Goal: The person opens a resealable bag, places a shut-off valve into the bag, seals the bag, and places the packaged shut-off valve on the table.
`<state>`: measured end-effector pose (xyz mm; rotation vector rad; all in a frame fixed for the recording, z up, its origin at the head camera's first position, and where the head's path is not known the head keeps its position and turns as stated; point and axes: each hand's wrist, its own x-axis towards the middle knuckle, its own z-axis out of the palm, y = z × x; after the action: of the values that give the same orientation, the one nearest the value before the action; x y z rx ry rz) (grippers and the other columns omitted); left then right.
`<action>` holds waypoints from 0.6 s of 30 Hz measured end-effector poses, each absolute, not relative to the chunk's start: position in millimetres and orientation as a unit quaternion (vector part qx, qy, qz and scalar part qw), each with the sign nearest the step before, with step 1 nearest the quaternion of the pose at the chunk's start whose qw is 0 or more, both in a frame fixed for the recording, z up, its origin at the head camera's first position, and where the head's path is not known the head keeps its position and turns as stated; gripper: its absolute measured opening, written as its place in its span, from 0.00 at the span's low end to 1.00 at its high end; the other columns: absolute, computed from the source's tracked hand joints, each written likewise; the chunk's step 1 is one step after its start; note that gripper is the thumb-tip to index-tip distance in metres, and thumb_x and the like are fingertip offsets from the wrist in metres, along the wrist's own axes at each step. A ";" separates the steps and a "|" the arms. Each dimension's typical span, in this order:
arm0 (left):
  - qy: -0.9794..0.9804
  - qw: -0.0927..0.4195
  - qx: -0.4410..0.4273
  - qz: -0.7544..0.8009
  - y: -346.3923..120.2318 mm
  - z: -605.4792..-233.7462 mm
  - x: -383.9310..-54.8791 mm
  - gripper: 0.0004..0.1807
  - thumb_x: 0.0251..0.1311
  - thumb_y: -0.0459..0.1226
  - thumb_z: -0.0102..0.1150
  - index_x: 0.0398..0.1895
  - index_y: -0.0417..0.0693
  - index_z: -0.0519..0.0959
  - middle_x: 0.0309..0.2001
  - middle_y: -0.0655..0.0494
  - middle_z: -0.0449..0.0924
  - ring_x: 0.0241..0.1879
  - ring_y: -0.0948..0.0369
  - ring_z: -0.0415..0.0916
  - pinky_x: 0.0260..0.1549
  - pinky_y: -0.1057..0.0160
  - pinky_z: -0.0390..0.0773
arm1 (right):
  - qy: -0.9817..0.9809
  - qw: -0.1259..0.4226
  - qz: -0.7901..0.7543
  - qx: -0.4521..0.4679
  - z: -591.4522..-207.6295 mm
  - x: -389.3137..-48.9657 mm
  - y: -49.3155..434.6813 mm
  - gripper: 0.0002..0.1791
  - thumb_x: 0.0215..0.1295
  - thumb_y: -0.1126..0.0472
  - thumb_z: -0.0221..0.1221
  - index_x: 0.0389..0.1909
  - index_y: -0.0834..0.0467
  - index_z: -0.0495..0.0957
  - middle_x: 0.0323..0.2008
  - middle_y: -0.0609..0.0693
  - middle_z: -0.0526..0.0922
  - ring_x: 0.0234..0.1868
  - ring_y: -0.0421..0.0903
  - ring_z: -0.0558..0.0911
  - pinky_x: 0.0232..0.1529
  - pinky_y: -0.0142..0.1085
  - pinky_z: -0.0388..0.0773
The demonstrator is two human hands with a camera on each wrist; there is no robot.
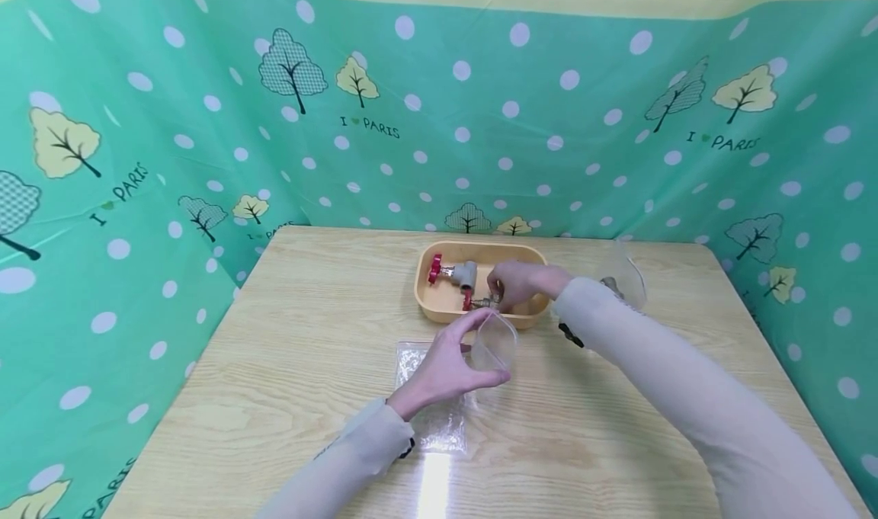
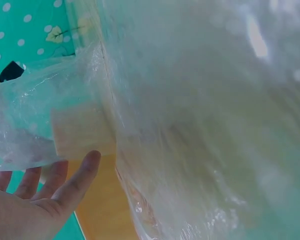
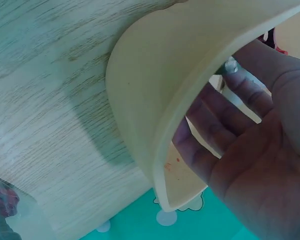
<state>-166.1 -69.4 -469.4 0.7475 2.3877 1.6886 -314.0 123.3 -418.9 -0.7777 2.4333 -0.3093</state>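
Observation:
My left hand (image 1: 449,363) holds a clear plastic bag (image 1: 497,344) near its mouth, thumb and fingers spread apart around it. In the left wrist view the bag (image 2: 205,120) fills most of the picture. My right hand (image 1: 517,283) reaches into a tan plastic tray (image 1: 428,308) and pinches the metal end of a small valve with a red handle (image 1: 468,300). Behind it in the tray lies a larger grey valve (image 1: 465,275) with a red handwheel. In the right wrist view the tray wall (image 3: 140,85) hides part of the fingers and most of the valve.
Flat clear bags (image 1: 442,427) lie on the wooden table (image 1: 309,336) under my left forearm. A clear bag (image 1: 634,279) with a grey fitting inside sits right of the tray, partly behind my right sleeve. A green dotted curtain (image 1: 384,161) surrounds the table's back and sides.

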 end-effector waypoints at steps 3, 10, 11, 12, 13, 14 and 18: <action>0.789 0.063 0.247 0.559 -70.0 -469.9 -166.5 0.51 0.46 0.45 0.83 0.76 0.50 0.69 0.69 0.59 0.74 0.67 0.48 0.73 0.54 0.57 0.82 | 0.902 0.287 -0.130 -0.294 -418.8 -314.7 124.7 0.09 0.61 0.67 0.70 0.30 0.55 0.78 0.31 0.47 0.81 0.34 0.43 0.78 0.38 0.34 0.78; 0.783 0.062 0.253 0.565 -69.7 -471.6 -167.9 0.52 0.47 0.45 0.83 0.76 0.47 0.68 0.69 0.48 0.74 0.65 0.49 0.74 0.53 0.54 0.83 | 0.898 0.284 -0.140 -0.305 -416.7 -314.3 125.1 0.11 0.60 0.68 0.70 0.27 0.54 0.77 0.29 0.47 0.81 0.34 0.43 0.78 0.39 0.34 0.78; 0.783 0.062 0.252 0.565 -69.7 -471.7 -168.1 0.52 0.46 0.45 0.83 0.76 0.47 0.68 0.69 0.47 0.74 0.65 0.49 0.74 0.53 0.54 0.83 | 0.898 0.281 -0.144 -0.306 -416.7 -314.1 125.3 0.12 0.59 0.69 0.70 0.26 0.54 0.76 0.29 0.47 0.80 0.34 0.43 0.78 0.38 0.34 0.78; 0.783 0.061 0.252 0.565 -69.7 -471.7 -168.3 0.52 0.46 0.45 0.83 0.76 0.48 0.68 0.70 0.47 0.74 0.66 0.49 0.74 0.53 0.53 0.83 | 0.898 0.279 -0.148 -0.307 -416.9 -313.9 125.5 0.12 0.58 0.69 0.69 0.26 0.54 0.76 0.29 0.47 0.80 0.33 0.43 0.78 0.38 0.33 0.77; 0.783 0.061 0.251 0.566 -69.7 -471.7 -168.4 0.52 0.46 0.45 0.83 0.77 0.48 0.68 0.70 0.46 0.74 0.66 0.49 0.73 0.54 0.51 0.83 | 0.897 0.275 -0.155 -0.309 -416.6 -313.4 125.7 0.12 0.57 0.70 0.69 0.26 0.54 0.75 0.29 0.47 0.80 0.33 0.43 0.78 0.38 0.33 0.77; 0.784 0.060 0.250 0.565 -69.7 -471.6 -168.4 0.52 0.46 0.45 0.83 0.77 0.48 0.68 0.70 0.47 0.73 0.67 0.48 0.73 0.54 0.50 0.83 | 0.896 0.273 -0.161 -0.311 -416.6 -313.0 126.2 0.12 0.57 0.71 0.68 0.26 0.54 0.75 0.28 0.47 0.80 0.33 0.42 0.78 0.38 0.33 0.77; 0.784 0.056 0.246 0.567 -69.7 -471.3 -168.4 0.52 0.47 0.45 0.83 0.77 0.48 0.68 0.71 0.51 0.73 0.69 0.46 0.70 0.55 0.44 0.82 | 0.891 0.259 -0.183 -0.325 -415.4 -310.5 127.2 0.11 0.56 0.72 0.67 0.28 0.55 0.75 0.27 0.46 0.79 0.31 0.42 0.77 0.36 0.33 0.76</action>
<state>-168.4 -69.7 -471.3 0.7480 2.3796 1.7203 -310.5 127.2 -415.4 -0.8814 2.4142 -0.4947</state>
